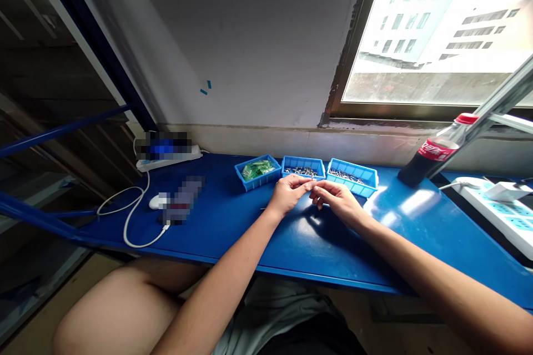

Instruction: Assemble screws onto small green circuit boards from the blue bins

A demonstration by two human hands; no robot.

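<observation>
Above the blue table (233,227), my left hand (289,191) and my right hand (333,197) meet at their fingertips. Both are closed in a pinch around something small and thin, mostly hidden by the fingers. Just behind them stands a blue bin (303,161) with small metal parts in it. To its right, another blue bin (370,184) contains thin, pin-like metal pieces. On the left, a third blue bin (250,183) holds green pieces in clear plastic (259,168). A small dark thin piece lies on the table beside my left wrist.
A cola bottle (433,150) stands at the right, near a metal bar and a white power strip (512,222). At the left lie a blurred phone-like object (183,199), a white cable (126,227), a small white item (156,202) and another power strip (170,161).
</observation>
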